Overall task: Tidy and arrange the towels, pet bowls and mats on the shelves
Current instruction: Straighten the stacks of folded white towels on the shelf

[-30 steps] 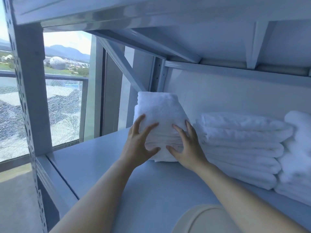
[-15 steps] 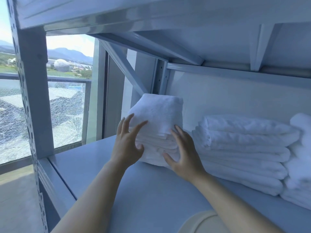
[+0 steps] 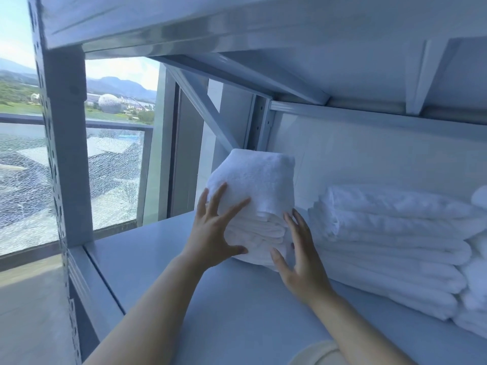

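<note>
A grey metal rack (image 3: 66, 154) frames it all, its shelf (image 3: 158, 259) beneath both grips and the upper shelf (image 3: 237, 19) low overhead. Left of the grips is a window (image 3: 118, 180); right of them a wide towel pile (image 3: 390, 246) crowds close. Between the grips, on the shelf, stands the small folded towel stack (image 3: 258, 180). The left grip (image 3: 213, 233) and right grip (image 3: 300, 259) press its sides, fingers wide and straight, curled round nothing
</note>
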The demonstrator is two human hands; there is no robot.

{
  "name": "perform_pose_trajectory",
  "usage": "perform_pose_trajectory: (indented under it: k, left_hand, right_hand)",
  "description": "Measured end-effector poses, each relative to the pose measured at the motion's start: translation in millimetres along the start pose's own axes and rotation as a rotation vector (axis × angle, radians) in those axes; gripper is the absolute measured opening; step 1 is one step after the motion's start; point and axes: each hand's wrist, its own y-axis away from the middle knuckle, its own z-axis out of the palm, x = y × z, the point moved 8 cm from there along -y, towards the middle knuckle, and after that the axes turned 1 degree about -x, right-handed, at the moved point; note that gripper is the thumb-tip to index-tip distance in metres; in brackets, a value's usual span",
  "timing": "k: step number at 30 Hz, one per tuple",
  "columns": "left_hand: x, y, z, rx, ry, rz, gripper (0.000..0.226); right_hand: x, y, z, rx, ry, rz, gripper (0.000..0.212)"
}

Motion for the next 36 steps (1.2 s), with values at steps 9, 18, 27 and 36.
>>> perform_pose_trajectory:
  k: [9, 18, 27, 36]
  left_hand:
    - [-4.7, 3.0, 4.7, -0.062, -0.068, -0.065, 0.112]
    - [-30.2, 8.6, -6.4, -0.012, -0.066, -0.255, 0.099]
    - [13.7, 6.3, 7.3, -0.062, 0.100, -0.072, 0.074]
    - [15.8, 8.6, 23.2, -0.038, 0.035, -0.047, 0.115]
  right_hand:
    - [0.9, 3.9, -0.9, -0.015, 0.001, 0.026, 0.071]
    - [3.3, 8.5, 3.8, -0.062, -0.001, 0.068, 0.067]
    - [7.0, 9.2, 7.5, -0.076, -0.019, 0.105, 0.069]
    - [11.1, 8.7, 6.1, -0.047, -0.035, 0.130, 0.067]
